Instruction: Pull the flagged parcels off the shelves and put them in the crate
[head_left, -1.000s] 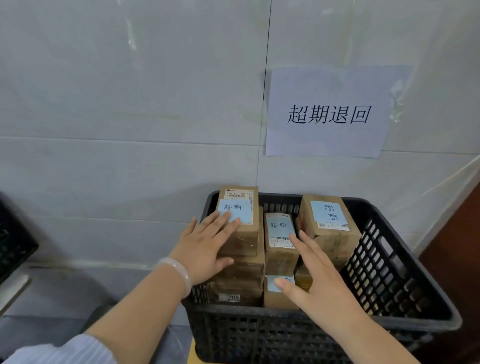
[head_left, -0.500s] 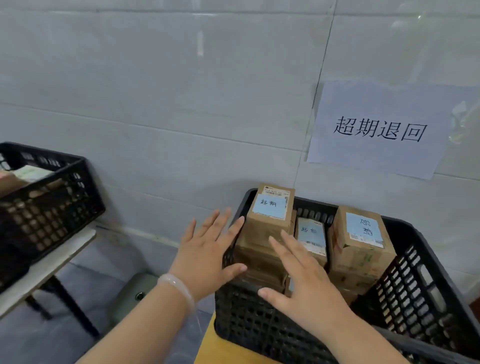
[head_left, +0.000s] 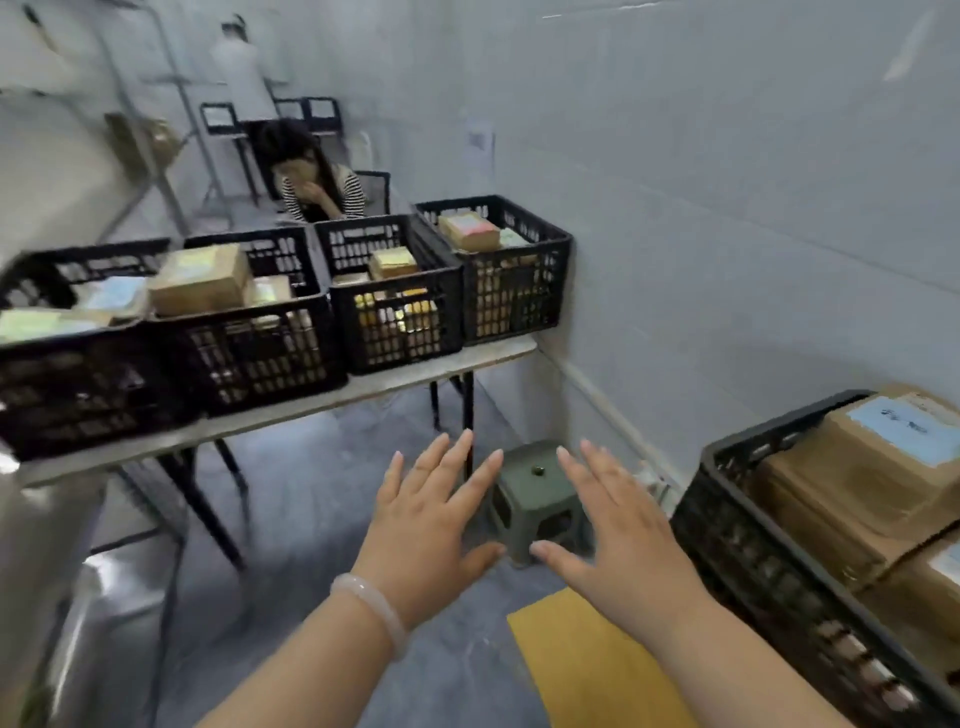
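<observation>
Beside crate (head_left: 769, 571): left grip (head_left: 431, 525), right grip (head_left: 618, 535) spread, empty. Parcels (head_left: 841, 483) look stiff, light; clasp opposite sides.

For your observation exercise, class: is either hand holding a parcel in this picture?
No, the left hand and the right hand are both spread open in the air, holding nothing.
</observation>
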